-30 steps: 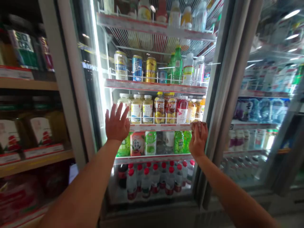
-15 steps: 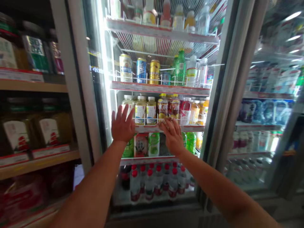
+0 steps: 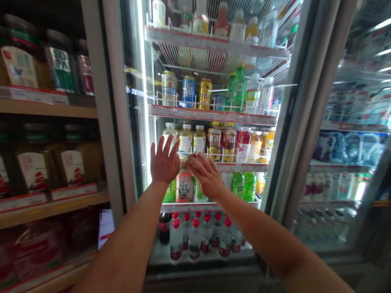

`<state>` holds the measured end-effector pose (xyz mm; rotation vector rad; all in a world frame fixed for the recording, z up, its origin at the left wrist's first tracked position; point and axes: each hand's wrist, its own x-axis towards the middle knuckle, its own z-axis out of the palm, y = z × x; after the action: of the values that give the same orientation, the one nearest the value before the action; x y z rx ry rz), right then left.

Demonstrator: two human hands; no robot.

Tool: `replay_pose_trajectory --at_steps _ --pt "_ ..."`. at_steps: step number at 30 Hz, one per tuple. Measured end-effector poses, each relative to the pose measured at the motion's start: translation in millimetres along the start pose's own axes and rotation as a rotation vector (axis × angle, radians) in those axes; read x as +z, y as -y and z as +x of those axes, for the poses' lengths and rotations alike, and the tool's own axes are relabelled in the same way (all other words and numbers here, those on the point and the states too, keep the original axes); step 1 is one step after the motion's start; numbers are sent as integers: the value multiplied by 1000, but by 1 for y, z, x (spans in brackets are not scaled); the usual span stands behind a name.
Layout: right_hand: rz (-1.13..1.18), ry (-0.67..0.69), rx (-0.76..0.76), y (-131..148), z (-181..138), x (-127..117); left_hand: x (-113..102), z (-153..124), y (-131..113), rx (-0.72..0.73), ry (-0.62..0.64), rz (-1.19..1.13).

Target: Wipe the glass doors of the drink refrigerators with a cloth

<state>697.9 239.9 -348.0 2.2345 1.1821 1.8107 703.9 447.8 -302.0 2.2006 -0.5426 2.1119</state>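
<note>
My left hand (image 3: 165, 162) is spread flat, fingers up and apart, against the glass door (image 3: 134, 154) of a lit drinks cooler. To the right of it, my right hand (image 3: 206, 175) presses a crumpled, pale brownish cloth (image 3: 184, 163) to the glass. Its fingers lie over the cloth and hide most of it. The cloth's left edge comes close to my left thumb; whether they touch I cannot tell. Behind the glass, pale-labelled bottles (image 3: 185, 142) and brown tea bottles (image 3: 214, 140) stand on the shelf at hand height.
Several shelves hold drinks, with cans (image 3: 188, 90) above and red-capped water bottles (image 3: 194, 240) at the bottom. A metal door frame (image 3: 317, 101) borders the right side. Wooden shelves (image 3: 45, 108) with large bottles (image 3: 32, 167) stand at the left. Another cooler is at far right.
My right hand has slid left across the glass with the cloth, from before the tea bottles to beside my left hand. My left hand keeps its place; the whole view has shifted slightly.
</note>
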Motion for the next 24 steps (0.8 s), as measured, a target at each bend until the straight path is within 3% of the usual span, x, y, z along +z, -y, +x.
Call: replay_pose_trajectory --at_steps 3,9,11,14,16,18,22,24 --pt "-20 -58 184 1 6 1 -1 0 0 -14 13 -7" --pt "6 95 -208 13 -28 5 -1 0 -1 -67 49 -58" --pt "-10 49 -109 -2 -19 -3 -1 1 -1 -67 52 -46" --pt "-28 -90 194 -28 -5 -15 -2 1 -2 -67 56 -39" --pt "-34 -143 298 -36 -12 -18 -2 2 -3 -69 60 -52" --pt "-22 -116 237 -33 -35 -18 -2 2 -3 -70 56 -52" --pt "5 87 -80 -30 -78 -21 -1 2 -2 -52 48 -12" --pt "-23 86 -50 -44 -76 -29 -1 1 -2 -55 58 -4"
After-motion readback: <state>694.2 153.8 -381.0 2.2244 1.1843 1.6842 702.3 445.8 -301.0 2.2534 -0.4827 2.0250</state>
